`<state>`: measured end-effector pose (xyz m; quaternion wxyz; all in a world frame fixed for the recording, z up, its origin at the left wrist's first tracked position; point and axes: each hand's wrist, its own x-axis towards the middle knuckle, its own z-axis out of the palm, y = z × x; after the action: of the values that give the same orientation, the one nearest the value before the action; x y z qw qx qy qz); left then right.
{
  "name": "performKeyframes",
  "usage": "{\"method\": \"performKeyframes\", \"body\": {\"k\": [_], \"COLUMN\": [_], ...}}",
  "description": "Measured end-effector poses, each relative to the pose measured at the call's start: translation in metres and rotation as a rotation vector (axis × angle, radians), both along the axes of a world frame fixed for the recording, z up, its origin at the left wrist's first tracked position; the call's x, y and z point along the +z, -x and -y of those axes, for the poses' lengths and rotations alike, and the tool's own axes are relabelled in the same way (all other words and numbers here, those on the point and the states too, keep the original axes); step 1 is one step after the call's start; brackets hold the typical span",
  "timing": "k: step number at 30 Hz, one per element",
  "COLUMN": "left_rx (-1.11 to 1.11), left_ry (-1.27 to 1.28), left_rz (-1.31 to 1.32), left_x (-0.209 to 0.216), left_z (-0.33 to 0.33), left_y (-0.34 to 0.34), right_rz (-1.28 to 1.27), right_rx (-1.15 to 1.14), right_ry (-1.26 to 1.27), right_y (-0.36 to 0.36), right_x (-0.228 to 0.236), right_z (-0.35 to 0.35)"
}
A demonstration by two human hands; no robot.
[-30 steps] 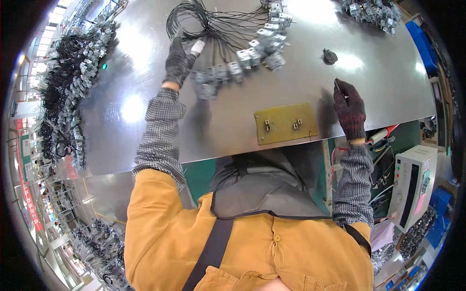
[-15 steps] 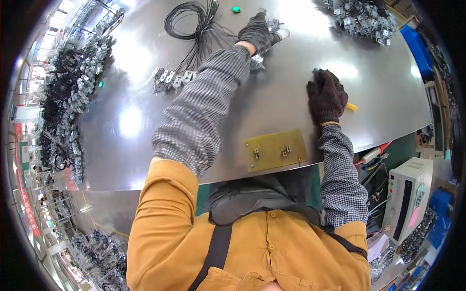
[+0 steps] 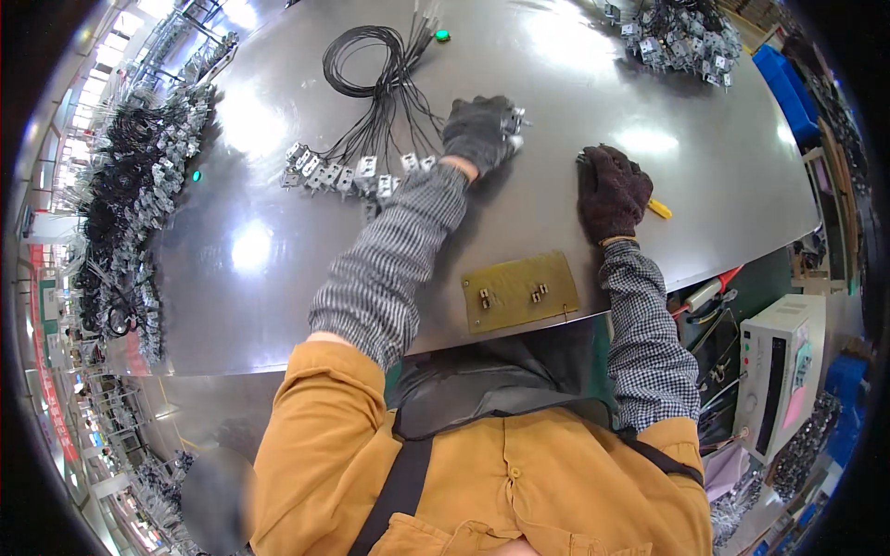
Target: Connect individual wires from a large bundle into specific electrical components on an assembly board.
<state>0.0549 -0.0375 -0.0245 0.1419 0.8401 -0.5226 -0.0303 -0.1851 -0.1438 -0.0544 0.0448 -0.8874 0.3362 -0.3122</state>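
My left hand (image 3: 479, 130), in a dark grey glove, is closed around small silver metal connectors (image 3: 514, 128) that stick out past its fingertips. Beside it lies a coiled bundle of thin black cables (image 3: 385, 79), fanning toward me into a row of silver block connectors (image 3: 320, 173). My left forearm crosses just in front of that row. My right hand (image 3: 614, 192), in a dark brown glove, rests on the metal table (image 3: 528, 199) with its fingers curled. A yellow handle (image 3: 659, 208) shows from behind the right hand; the rest of that tool is hidden.
A brass-coloured plate (image 3: 519, 301) with small clips sits at the near table edge. Piles of cabled connectors lie at the far right (image 3: 686, 42) and along the left side (image 3: 139, 185). A blue bin (image 3: 785, 93) and a white boxed device (image 3: 781, 375) stand at the right.
My left hand has drawn back toward me, bringing the connectors along, and more of the connector row shows. My right hand stays nearly in place over the yellow-handled tool.
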Motion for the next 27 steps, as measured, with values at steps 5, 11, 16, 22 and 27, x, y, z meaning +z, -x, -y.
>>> {"method": "performKeyframes", "body": {"k": [5, 11, 16, 22, 27], "left_rx": [-0.128, -0.233, -0.282, -0.249, -0.209], "left_ry": [0.235, 0.255, 0.32, 0.163, 0.07], "left_rz": [0.024, -0.097, -0.168, -0.209, -0.029], "left_x": [0.003, 0.018, 0.025, 0.027, 0.041], "left_z": [-0.098, -0.178, -0.215, -0.223, -0.222], "left_y": [0.055, 0.089, 0.121, 0.127, 0.114], "right_rz": [0.019, 0.042, 0.031, 0.191, 0.241], "right_rx": [0.184, 0.36, 0.388, 0.385, 0.351], "right_ry": [0.217, -0.017, -0.136, -0.389, -0.925], "right_y": [0.008, 0.033, 0.049, 0.071, 0.087], "right_x": [0.003, -0.013, -0.015, -0.007, 0.045], "right_z": [-0.032, -0.072, -0.089, -0.121, -0.172]}}
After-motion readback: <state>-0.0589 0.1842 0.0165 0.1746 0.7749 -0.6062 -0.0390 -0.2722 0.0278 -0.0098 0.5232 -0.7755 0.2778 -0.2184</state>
